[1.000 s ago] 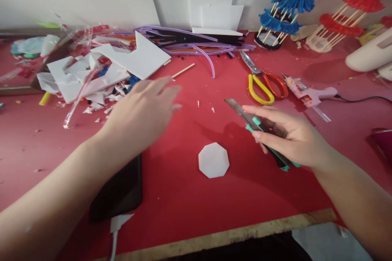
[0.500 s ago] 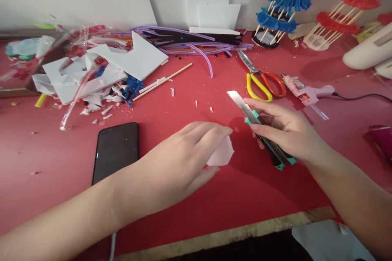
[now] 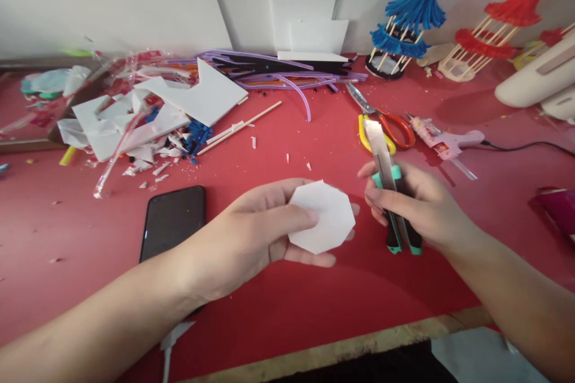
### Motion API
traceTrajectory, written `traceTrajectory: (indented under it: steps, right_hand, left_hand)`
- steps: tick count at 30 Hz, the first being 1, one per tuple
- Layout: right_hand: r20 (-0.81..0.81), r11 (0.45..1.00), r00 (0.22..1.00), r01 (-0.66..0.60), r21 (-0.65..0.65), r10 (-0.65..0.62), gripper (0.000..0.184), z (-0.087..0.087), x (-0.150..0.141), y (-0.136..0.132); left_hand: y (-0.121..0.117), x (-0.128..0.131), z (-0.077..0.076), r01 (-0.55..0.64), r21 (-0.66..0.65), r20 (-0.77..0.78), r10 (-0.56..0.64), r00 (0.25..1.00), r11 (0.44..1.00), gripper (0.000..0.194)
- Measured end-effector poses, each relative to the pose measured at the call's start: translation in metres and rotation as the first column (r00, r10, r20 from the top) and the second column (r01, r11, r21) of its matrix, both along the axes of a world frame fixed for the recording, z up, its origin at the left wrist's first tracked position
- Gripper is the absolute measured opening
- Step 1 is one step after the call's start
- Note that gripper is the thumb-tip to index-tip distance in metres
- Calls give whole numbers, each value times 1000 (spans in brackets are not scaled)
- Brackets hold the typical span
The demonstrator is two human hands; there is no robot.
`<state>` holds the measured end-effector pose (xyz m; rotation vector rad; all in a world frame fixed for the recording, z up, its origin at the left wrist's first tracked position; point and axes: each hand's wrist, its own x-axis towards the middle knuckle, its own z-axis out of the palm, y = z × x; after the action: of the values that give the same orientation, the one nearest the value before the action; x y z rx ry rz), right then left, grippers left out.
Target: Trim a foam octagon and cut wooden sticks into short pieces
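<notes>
My left hand (image 3: pixel 260 230) holds a white octagon-shaped foam piece (image 3: pixel 327 218) pinched between thumb and fingers, lifted a little above the red table (image 3: pixel 287 305). My right hand (image 3: pixel 417 206) is closed round a teal and black utility knife (image 3: pixel 389 182). Its blade is extended and points away from me, just right of the octagon.
A black phone (image 3: pixel 173 221) lies left of my left wrist. Yellow and red scissors (image 3: pixel 381 122) and a pink glue gun (image 3: pixel 442 137) lie behind the knife. White foam scraps (image 3: pixel 135 114), purple strips, wooden sticks and two stick-and-fringe models (image 3: pixel 406 24) line the back.
My left hand swept from the left to the octagon, picked it up off the table and now holds it raised. The knife blade turned from pointing left to pointing away.
</notes>
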<state>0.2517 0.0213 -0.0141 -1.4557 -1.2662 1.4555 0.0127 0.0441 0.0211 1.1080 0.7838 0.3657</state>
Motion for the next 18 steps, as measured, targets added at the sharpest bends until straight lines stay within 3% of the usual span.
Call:
traceTrajectory:
  steps: [6, 8, 10, 12, 14, 16, 18]
  right_hand:
    - [-103, 984, 984, -153, -89, 143, 20, 9, -8, -8]
    - [-181, 979, 973, -169, -115, 146, 19, 9, -10, -9]
    - [-218, 974, 966, -172, -145, 138, 23, 8, -9, -10]
    - [-128, 962, 974, -206, -182, 185, 22, 8, -6, -9]
    - [101, 949, 957, -247, -197, 270, 14, 8, -3, -9]
    - [339, 953, 892, -258, -160, 299, 11, 8, 0, -7]
    - [443, 961, 853, -253, -109, 275, 15, 7, 2, -6]
  left_hand:
    - [-6, 4, -2, 87, -118, -8, -88, 996, 989, 18]
    - [-5, 4, -2, 125, -64, -60, -129, 990, 990, 16]
    - [-4, 4, -4, 176, 107, -217, -150, 965, 979, 16]
    - [-3, 3, -9, 265, 353, -443, -89, 892, 897, 13]
    - [-3, 3, -15, 381, 534, -588, 8, 809, 754, 11]
    - [-6, 2, -19, 471, 614, -650, 67, 757, 634, 13]
    - [-11, 2, -22, 548, 645, -703, 134, 698, 532, 15]
